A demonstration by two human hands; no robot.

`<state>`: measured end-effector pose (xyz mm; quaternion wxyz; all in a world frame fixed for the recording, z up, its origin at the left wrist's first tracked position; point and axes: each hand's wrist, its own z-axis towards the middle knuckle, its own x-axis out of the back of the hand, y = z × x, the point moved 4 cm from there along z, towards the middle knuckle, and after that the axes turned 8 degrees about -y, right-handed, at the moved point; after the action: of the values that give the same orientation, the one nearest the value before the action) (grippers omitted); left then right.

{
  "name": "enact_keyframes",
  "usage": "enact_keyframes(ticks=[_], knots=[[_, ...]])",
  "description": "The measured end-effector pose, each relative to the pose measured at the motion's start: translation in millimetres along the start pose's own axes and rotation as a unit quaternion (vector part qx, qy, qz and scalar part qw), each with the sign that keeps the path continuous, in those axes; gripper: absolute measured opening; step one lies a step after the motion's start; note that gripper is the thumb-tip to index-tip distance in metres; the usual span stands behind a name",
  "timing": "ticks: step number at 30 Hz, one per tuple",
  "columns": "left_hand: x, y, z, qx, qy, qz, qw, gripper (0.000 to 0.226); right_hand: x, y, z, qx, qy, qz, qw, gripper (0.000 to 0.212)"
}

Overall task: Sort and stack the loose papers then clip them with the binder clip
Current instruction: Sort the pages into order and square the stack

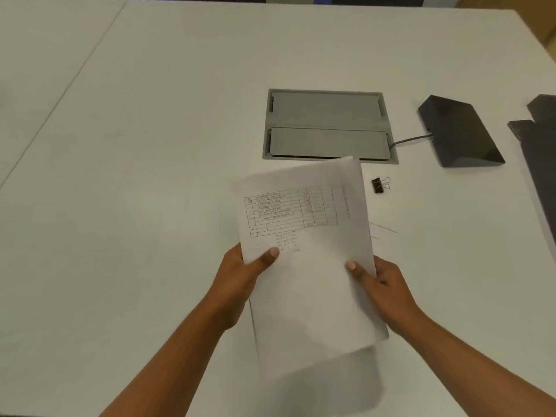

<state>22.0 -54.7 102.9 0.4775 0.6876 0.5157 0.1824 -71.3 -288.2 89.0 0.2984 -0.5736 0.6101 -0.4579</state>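
Observation:
I hold a stack of white papers (310,266) above the white table (150,145), its top sheet showing a printed table of names. My left hand (240,275) grips the stack's left edge, thumb on top. My right hand (382,284) grips the right edge the same way. The sheets are slightly fanned at the far and near ends. A black binder clip (379,185) with silver handles lies on the table just right of the stack's far corner. Another sheet (383,233) lies flat on the table, partly hidden under the stack.
A grey cable hatch (328,124) is set into the table beyond the papers. A dark wedge-shaped device (460,133) with a cable sits to its right. A dark flat object (538,152) lies at the right edge. A table seam runs diagonally at left.

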Motion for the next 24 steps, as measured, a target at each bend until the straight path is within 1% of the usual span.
enact_keyframes(ticks=[3,5,8,9,10,11,12,13,14,16,18,22,24], knots=[[-1,-20,-14,0.056,0.009,-0.006,0.998,0.041,-9,5,-14,-0.017,0.001,0.038,0.999,0.022],[-1,-28,-22,0.060,0.034,0.013,0.998,0.034,-15,9,-22,-0.034,-0.011,0.055,0.998,0.025],[3,-29,-30,0.047,0.056,0.035,0.997,0.025,-17,18,-28,-0.056,-0.048,0.058,0.996,0.033],[6,-28,-33,0.044,0.061,0.039,0.996,0.024,-15,25,-27,-0.062,-0.039,0.053,0.996,0.035],[12,-27,-35,0.042,0.069,0.040,0.996,0.025,-9,33,-26,-0.068,-0.008,0.043,0.997,0.034],[19,-26,-38,0.041,0.078,0.040,0.995,0.026,1,44,-24,-0.075,0.049,0.010,0.996,0.033],[26,-25,-41,0.040,0.087,0.040,0.995,0.026,14,56,-22,-0.089,0.120,-0.049,0.988,0.033],[35,-25,-44,0.040,0.097,0.039,0.994,0.027,27,67,-22,-0.120,0.178,-0.116,0.970,0.037],[43,-25,-47,0.038,0.105,0.040,0.993,0.027,36,78,-21,-0.165,0.213,-0.170,0.948,0.047],[57,-24,-53,0.032,0.120,0.044,0.991,0.028,47,98,-19,-0.260,0.224,-0.237,0.909,0.070],[68,-24,-59,0.029,0.128,0.045,0.990,0.027,46,106,-17,-0.304,0.204,-0.274,0.889,0.084],[80,-27,-67,0.031,0.142,0.040,0.989,0.026,34,108,-11,-0.320,0.200,-0.265,0.887,0.102],[83,-30,-70,0.032,0.148,0.042,0.988,0.023,30,109,-7,-0.331,0.189,-0.266,0.886,0.104]])
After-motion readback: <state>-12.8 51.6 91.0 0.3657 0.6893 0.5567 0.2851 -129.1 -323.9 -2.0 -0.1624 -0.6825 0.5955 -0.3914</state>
